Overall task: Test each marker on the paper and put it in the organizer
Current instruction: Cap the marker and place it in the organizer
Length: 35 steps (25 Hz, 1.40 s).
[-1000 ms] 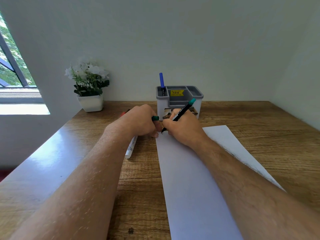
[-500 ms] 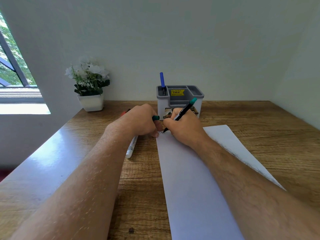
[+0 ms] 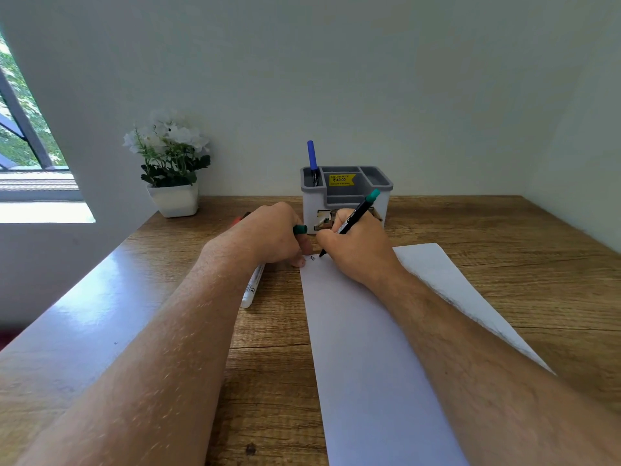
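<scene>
A black marker with a teal end (image 3: 357, 219) is gripped in the right hand (image 3: 356, 250), its tip set on the far left corner of the white paper (image 3: 363, 348), where a small dark scribble (image 3: 313, 258) is seen. The teal cap (image 3: 300, 229) is held in the closed left hand (image 3: 272, 235), which rests at the paper's far left edge. A white marker (image 3: 251, 287) lies on the wooden bench (image 3: 504, 264), partly hidden under the left wrist. The grey-and-white organizer (image 3: 346, 193) stands at the far side, just beyond the hands, with a blue marker (image 3: 312, 161) upright in its left compartment. A potted white flower plant (image 3: 169, 166) is placed far left.
</scene>
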Available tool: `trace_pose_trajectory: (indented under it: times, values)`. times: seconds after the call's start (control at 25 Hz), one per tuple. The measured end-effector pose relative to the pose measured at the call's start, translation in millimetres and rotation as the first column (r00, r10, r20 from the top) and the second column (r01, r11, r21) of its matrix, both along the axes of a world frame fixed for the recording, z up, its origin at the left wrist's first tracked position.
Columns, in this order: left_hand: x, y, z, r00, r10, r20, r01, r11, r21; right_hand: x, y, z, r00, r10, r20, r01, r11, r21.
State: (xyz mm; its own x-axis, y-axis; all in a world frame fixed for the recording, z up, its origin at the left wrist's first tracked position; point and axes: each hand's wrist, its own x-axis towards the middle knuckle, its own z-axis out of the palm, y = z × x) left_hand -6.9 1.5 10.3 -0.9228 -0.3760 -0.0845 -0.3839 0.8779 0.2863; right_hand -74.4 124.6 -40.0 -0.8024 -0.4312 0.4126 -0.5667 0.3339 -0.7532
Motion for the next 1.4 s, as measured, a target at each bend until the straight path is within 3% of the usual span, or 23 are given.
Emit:
trace_pose_trajectory:
  times: [0.16,0.28,0.36,0.44,0.56,0.68,1.12,1.28,1.4]
  values:
    - [4.1,-3.0,-0.1,0.998,-0.049,-0.038,0.052,0.997,0.058,-0.2,1.7,1.0,0.998,0.003,0.055,-0.003,1.0,-0.001]
    - [4.7,-4.7,1.4,0.978,-0.081,-0.192,0.11,0.983,0.148,-3.4,7.1,8.1,0.982,0.01,0.188,0.025,0.982,-0.185]
    - [1.7,-7.0,1.1,0.942,-0.071,-0.329,0.15,0.963,0.223,-5.9,14.5,15.0,0.941,0.135,0.311,-0.001,0.919,-0.395]
    - [3.1,-4.3,2.1,0.91,0.003,-0.415,0.169,0.911,0.377,-7.4,20.3,20.1,0.881,0.31,0.357,-0.051,0.813,-0.58]
    - [1.2,-1.7,2.1,0.893,0.124,-0.432,0.195,0.759,0.621,-6.8,22.2,22.1,0.829,0.441,0.344,-0.096,0.719,-0.688]
    - [0.0,-2.2,1.9,0.893,0.142,-0.427,0.188,0.743,0.642,-6.7,20.6,21.9,0.793,0.496,0.354,-0.097,0.677,-0.729]
    - [-2.5,-1.8,-1.9,0.874,0.026,-0.485,0.285,0.782,0.555,-7.3,18.9,18.9,0.842,0.424,0.333,-0.123,0.753,-0.647]
    - [-4.4,-1.1,-1.1,0.807,0.169,-0.566,0.334,0.66,0.673,-6.9,21.4,21.6,0.872,0.389,0.297,-0.128,0.767,-0.629]
    - [-5.0,-1.2,-0.6,0.735,0.419,-0.534,0.365,0.419,0.831,-7.4,23.0,24.5,0.849,0.406,0.337,-0.058,0.707,-0.704]
